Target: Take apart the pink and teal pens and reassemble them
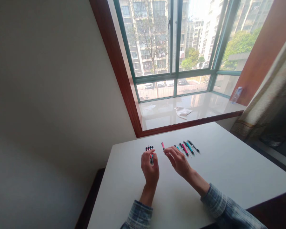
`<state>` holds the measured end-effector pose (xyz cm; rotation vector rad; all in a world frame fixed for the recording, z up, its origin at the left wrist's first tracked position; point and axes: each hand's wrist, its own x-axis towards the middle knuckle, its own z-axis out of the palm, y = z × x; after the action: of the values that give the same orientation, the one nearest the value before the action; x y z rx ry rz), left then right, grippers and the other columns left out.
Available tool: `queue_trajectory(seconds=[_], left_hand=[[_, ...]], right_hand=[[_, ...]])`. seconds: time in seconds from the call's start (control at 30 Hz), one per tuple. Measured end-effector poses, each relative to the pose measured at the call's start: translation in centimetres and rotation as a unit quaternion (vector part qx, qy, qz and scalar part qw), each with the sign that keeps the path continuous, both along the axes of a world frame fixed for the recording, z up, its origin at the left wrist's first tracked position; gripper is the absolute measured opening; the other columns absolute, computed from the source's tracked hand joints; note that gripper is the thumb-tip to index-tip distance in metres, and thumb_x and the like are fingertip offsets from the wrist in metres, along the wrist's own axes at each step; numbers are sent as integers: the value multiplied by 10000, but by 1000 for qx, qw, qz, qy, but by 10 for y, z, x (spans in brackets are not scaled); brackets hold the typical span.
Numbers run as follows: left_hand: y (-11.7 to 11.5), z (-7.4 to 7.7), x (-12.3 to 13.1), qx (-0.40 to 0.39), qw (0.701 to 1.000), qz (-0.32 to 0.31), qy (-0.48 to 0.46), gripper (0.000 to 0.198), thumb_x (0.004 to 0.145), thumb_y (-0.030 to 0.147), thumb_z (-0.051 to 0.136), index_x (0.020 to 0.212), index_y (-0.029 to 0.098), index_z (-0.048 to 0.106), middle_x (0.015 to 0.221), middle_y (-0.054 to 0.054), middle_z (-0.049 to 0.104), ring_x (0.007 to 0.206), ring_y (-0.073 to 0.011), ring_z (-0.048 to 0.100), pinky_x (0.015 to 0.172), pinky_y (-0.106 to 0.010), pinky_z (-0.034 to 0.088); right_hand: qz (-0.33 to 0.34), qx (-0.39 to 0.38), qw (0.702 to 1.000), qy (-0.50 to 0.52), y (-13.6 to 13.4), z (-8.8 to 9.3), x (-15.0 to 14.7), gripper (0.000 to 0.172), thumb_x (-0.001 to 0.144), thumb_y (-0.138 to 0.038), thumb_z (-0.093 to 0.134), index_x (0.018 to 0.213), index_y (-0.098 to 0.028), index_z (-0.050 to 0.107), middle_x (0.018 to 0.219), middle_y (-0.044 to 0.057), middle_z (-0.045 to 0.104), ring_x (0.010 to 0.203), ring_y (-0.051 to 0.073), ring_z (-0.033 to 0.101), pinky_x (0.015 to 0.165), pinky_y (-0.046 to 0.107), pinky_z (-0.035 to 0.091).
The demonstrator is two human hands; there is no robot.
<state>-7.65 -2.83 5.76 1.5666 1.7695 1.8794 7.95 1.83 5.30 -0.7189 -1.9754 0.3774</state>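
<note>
My left hand point(149, 168) is closed around a short dark pen piece with a red end point(151, 159), above the white table. Just beyond its fingers lies a group of several pens point(149, 147) with dark tips, partly hidden by the hand. To the right, my right hand point(179, 161) pinches a red pen part point(163, 146) between thumb and fingertips, its red end pointing away from me. Beyond the right hand several pens and pen parts, red, teal and black, lie side by side, among them a teal pen point(188, 148) and a black pen point(193, 146).
The white table point(228, 159) meets a window ledge point(159, 119) with a red-brown wooden edge. On the ledge lie a crumpled white cloth point(183, 112) and a paper point(150, 107), and a clear bottle point(236, 95) stands at the right. A curtain point(264, 89) hangs at the right.
</note>
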Motion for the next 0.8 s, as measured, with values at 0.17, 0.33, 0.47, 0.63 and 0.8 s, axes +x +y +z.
queue_trajectory(seconds=[0.17,0.33,0.47,0.63,0.8], left_hand=[[-23,10,13,30,972,-81,221,340,901,369,695,1214,237,671,1166,-127,677,1123,-314,605,1010,-483,454],[-54,8,37,-53,920,-203,332,288,970,294,620,1253,245,637,1076,-103,722,956,-269,667,856,-407,508],[-70,-5,52,-94,916,-193,340,235,1018,211,519,1195,270,661,865,-55,730,727,-222,665,659,-342,475],[-73,-16,58,-102,917,-185,338,245,1017,199,520,1198,279,664,882,-49,734,744,-220,671,674,-330,477],[-68,-21,58,-147,926,-238,253,248,1040,223,482,1201,277,662,953,-29,748,814,-189,706,717,-278,526]], right_hand=[[-72,-212,945,237,-46,-2,21,179,981,-388,589,1060,-228,589,910,59,682,826,219,670,772,341,560],[-29,-390,865,313,-80,-23,44,302,935,-495,639,1029,-213,590,788,30,665,760,215,649,745,337,547],[-17,-434,852,292,-87,-36,56,341,894,-536,683,939,-207,606,728,10,639,715,202,614,713,319,514],[-38,-424,861,279,-84,-45,66,378,844,-560,732,810,-196,636,704,-2,608,683,179,566,658,280,472],[-10,-451,844,291,-79,-46,75,346,820,-530,772,834,-192,699,811,29,695,789,206,626,737,286,498]])
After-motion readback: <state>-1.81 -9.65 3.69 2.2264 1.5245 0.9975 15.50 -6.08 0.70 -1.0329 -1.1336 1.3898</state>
